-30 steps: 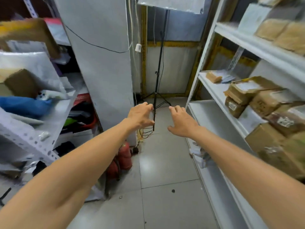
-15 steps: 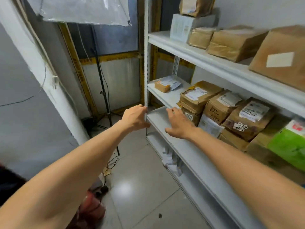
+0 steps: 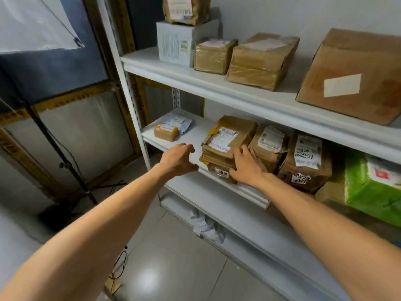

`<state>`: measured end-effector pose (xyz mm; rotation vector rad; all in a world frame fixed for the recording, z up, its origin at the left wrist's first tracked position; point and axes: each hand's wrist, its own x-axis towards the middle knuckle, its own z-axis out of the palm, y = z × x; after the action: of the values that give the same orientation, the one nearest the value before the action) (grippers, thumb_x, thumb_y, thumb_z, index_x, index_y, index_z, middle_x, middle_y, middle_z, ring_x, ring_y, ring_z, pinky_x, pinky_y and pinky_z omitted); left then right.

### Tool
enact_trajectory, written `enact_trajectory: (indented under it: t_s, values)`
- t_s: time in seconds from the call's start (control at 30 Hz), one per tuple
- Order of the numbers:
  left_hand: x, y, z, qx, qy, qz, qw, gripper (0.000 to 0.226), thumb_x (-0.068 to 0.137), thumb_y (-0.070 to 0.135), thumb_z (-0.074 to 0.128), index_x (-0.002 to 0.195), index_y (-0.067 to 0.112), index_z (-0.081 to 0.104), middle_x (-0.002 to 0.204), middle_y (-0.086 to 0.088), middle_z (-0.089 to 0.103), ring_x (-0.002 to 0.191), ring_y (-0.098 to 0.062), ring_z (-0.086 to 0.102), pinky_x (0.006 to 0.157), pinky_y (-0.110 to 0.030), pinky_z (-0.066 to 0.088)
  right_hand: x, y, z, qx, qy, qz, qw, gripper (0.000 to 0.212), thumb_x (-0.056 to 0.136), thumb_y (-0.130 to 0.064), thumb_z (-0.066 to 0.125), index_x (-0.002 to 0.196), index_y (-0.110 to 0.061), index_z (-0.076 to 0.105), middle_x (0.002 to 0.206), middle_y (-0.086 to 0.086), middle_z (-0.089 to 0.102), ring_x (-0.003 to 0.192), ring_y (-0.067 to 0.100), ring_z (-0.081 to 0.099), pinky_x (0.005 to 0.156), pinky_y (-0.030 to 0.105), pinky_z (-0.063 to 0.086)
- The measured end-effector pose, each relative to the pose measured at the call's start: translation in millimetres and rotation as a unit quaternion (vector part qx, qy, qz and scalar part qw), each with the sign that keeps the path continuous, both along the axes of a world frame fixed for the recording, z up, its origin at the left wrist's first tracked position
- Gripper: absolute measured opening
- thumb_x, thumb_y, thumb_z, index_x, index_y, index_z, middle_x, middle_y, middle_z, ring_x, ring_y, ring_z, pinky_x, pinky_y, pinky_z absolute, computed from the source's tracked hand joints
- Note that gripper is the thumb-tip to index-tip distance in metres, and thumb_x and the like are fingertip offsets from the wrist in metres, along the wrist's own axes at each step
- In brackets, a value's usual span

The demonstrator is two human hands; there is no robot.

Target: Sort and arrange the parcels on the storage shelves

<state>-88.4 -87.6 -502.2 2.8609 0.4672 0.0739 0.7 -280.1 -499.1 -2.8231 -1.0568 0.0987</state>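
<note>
**A:** What's just changed?

**B:** Half a second back both hands hung short of the middle shelf (image 3: 195, 132). Now the right hand (image 3: 247, 168) lies with straight, slightly spread fingers against the labelled brown parcel (image 3: 227, 135) at its four o'clock. The left hand (image 3: 178, 159) hovers at nine, its fingers loosely curled and empty — a lift looks close.

**A:** Room?

**B:** The parcel sits at the shelf lip. There's bare board toward ten o'clock, up to the small parcel (image 3: 166, 132) — three o'clock is packed tight.
</note>
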Motion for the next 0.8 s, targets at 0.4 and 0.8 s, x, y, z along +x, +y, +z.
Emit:
enact_trajectory:
  t_s: [0.4, 0.8]
  values:
    - [102, 43, -15, -0.021, 0.036, -0.084, 0.996, 0.058, 0.079, 0.048, 0.07, 0.127, 0.021, 0.054, 0.124, -0.007, 0.06, 0.106, -0.026, 0.059, 0.086, -0.039, 0.053, 39, 23, -15, 0.028, -0.016, -0.097, 0.995, 0.051, 0.089, -0.028, 0.055, 0.129, -0.002, 0.04, 0.128, 0.015, 0.043, 0.122, 0.029, 0.034, 0.101, 0.034, 0.032]
    - [143, 70, -34, -0.147, 0.091, -0.124, 0.977, 0.071, 0.081, 0.051, 0.07, 0.133, 0.01, 0.044, 0.127, -0.01, 0.061, 0.108, -0.031, 0.061, 0.088, -0.04, 0.051, 34, 65, -29, 0.04, 0.027, -0.249, 0.967, 0.058, 0.092, -0.03, 0.052, 0.135, 0.004, 0.034, 0.123, 0.019, 0.054, 0.126, 0.033, 0.03, 0.11, 0.038, 0.024]
